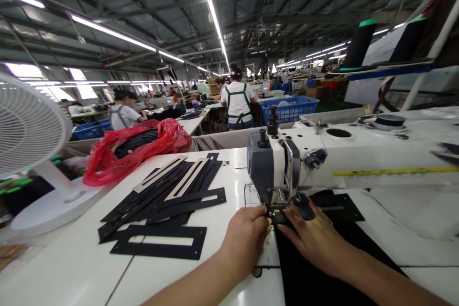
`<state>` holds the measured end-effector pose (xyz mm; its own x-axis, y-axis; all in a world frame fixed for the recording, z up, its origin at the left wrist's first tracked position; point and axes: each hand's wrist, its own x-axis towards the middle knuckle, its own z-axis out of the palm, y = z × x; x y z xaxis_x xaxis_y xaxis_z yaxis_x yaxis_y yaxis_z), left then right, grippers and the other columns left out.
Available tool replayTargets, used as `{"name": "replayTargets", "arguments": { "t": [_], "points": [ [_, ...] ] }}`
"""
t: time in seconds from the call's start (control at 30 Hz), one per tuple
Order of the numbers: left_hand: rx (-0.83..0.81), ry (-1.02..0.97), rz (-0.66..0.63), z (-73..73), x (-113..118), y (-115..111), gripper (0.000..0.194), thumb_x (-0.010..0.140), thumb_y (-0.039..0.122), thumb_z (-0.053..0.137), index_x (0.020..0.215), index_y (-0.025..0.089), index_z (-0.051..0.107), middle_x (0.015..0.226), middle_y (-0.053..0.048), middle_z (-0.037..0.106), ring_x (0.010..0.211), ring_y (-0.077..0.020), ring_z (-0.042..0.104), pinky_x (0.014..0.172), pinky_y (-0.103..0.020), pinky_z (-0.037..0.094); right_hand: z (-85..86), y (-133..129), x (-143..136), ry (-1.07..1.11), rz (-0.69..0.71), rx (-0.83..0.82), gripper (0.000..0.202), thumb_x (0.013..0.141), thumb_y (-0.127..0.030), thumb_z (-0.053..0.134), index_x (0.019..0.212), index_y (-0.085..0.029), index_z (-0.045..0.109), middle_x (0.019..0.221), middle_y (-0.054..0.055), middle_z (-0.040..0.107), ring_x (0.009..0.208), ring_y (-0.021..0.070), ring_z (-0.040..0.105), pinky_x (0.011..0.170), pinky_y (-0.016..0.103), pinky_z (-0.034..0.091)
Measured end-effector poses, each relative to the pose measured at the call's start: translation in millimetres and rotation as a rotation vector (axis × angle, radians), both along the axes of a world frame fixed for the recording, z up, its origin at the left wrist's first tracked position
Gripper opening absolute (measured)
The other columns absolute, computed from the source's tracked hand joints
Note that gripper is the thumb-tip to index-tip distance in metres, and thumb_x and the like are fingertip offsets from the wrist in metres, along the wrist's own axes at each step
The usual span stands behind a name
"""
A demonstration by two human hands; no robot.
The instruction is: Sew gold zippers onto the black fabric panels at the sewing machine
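Observation:
A white and grey sewing machine [344, 153] stands over the table, its presser foot and needle area just beyond my fingertips. Black fabric [308, 279] runs from under the machine head toward me. My left hand [245, 234] is closed at the left of the needle area, thumb and fingers pinching the edge of the black fabric. On the other side, my right hand [313, 232] lies flat on the fabric with its fingers stretched out, pressing it down. A black slotted strip [346, 208] lies under and behind the right hand. The exact stitching spot is partly hidden.
Left of the machine lies a pile of black slotted strips [158, 250], some with beige faces. A red plastic bag [172, 136] with dark material and a white fan [53, 172] are farther left. Thread cones [360, 45] stand at upper right. Co-workers [238, 98] sit ahead.

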<state>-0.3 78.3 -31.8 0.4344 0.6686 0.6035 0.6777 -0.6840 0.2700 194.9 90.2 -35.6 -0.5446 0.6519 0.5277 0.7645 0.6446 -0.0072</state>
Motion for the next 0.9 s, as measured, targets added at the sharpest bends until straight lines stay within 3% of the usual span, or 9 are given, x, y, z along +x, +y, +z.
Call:
{"name": "replayTargets", "arguments": {
  "t": [0.13, 0.27, 0.4, 0.47, 0.57, 0.63, 0.73, 0.8, 0.9],
  "points": [
    [-0.122, -0.069, 0.045, 6.2, -6, -20, 0.019, 0.08, 0.009, 0.055, 0.09, 0.022, 0.066, 0.102, -0.005, 0.065, 0.09, -0.0211, 0.062, 0.079, -0.036, 0.052, -2.7, -23, 12, -0.12, -0.006, 0.107, 0.044, 0.088, -0.033, 0.047, 0.126, -0.011, 0.045, 0.119, 0.016, 0.059, 0.11, 0.0288, 0.055, 0.091, 0.056, 0.042],
    [-0.404, -0.128, 0.092, 18.6, -2, -62, 0.026, 0.076, 0.014, 0.062, 0.101, 0.023, 0.062, 0.094, -0.004, 0.062, 0.081, -0.0191, 0.06, 0.075, -0.032, 0.052, 0.5, -77, 20, -0.23, 0.008, 0.226, 0.064, 0.085, -0.042, 0.047, 0.136, -0.006, 0.033, 0.133, 0.017, 0.046, 0.117, 0.0305, 0.048, 0.082, 0.051, 0.05],
    [-0.445, -0.014, 0.146, 23.3, 10, -91, 0.04, 0.067, 0.026, 0.075, 0.103, 0.021, 0.059, 0.1, -0.007, 0.056, 0.09, -0.0256, 0.054, 0.081, -0.042, 0.048, 13.2, -125, 24, -0.203, 0.029, 0.191, 0.06, 0.087, -0.035, 0.04, 0.14, -0.009, 0.027, 0.135, 0.012, 0.045, 0.12, 0.0268, 0.046, 0.087, 0.045, 0.048],
    [-0.441, 0.014, 0.155, 22.4, 15, -95, 0.039, 0.067, 0.025, 0.076, 0.101, 0.02, 0.059, 0.101, -0.007, 0.053, 0.093, -0.026, 0.051, 0.082, -0.043, 0.046, 18.6, -136, 40, -0.132, -0.042, 0.158, 0.054, 0.09, -0.03, 0.034, 0.14, -0.01, 0.027, 0.134, 0.013, 0.045, 0.119, 0.0272, 0.046, 0.091, 0.046, 0.044],
    [-0.455, -0.044, 0.154, 20.5, 18, -95, 0.037, 0.067, 0.02, 0.075, 0.1, 0.02, 0.057, 0.102, -0.006, 0.052, 0.095, -0.0246, 0.05, 0.083, -0.041, 0.044, 19.0, -139, 83, 0.0, -0.34, 0.13, 0.049, 0.091, -0.038, 0.031, 0.128, -0.007, 0.043, 0.117, 0.02, 0.056, 0.103, 0.0347, 0.054, 0.081, 0.053, 0.044],
    [-0.457, -0.086, 0.147, 19.2, 18, -96, 0.035, 0.067, 0.016, 0.072, 0.097, 0.02, 0.055, 0.101, -0.006, 0.053, 0.095, -0.0243, 0.05, 0.083, -0.04, 0.042, 16.4, -140, 112, 0.057, -0.52, 0.036, 0.049, 0.088, -0.053, 0.035, 0.103, -0.013, 0.059, 0.09, 0.016, 0.062, 0.081, 0.0336, 0.058, 0.066, 0.049, 0.047],
    [-0.511, -0.154, 0.121, 16.3, 19, -101, 0.02, 0.073, 0.014, 0.063, 0.089, 0.019, 0.053, 0.087, -0.003, 0.056, 0.083, -0.0221, 0.052, 0.074, -0.036, 0.042, 17.8, -148, 133, 0.373, -0.53, -0.331, 0.045, 0.084, -0.06, 0.04, 0.071, -0.02, 0.058, 0.066, 0.005, 0.057, 0.059, 0.0217, 0.054, 0.054, 0.035, 0.045],
    [-0.612, -0.24, 0.082, 14.1, 17, -106, 0.005, 0.079, 0.018, 0.055, 0.081, 0.019, 0.05, 0.073, 0.0, 0.055, 0.07, -0.0187, 0.052, 0.066, -0.03, 0.04, 24.5, -157, 129, 0.644, -0.53, -0.585, 0.044, 0.081, -0.06, 0.044, 0.065, -0.021, 0.054, 0.058, 0.0, 0.051, 0.053, 0.0171, 0.05, 0.05, 0.029, 0.041],
    [-0.785, -0.46, 0.01, 13.0, 8, -116, 0.018, 0.083, 0.033, 0.055, 0.074, 0.019, 0.047, 0.059, 0.004, 0.049, 0.058, -0.0136, 0.048, 0.056, -0.023, 0.035, 39.1, -170, 111, 0.875, -0.494, -0.752, 0.043, 0.082, -0.059, 0.044, 0.067, -0.02, 0.054, 0.061, -0.001, 0.051, 0.06, 0.0161, 0.052, 0.056, 0.026, 0.042]
  ]
}}
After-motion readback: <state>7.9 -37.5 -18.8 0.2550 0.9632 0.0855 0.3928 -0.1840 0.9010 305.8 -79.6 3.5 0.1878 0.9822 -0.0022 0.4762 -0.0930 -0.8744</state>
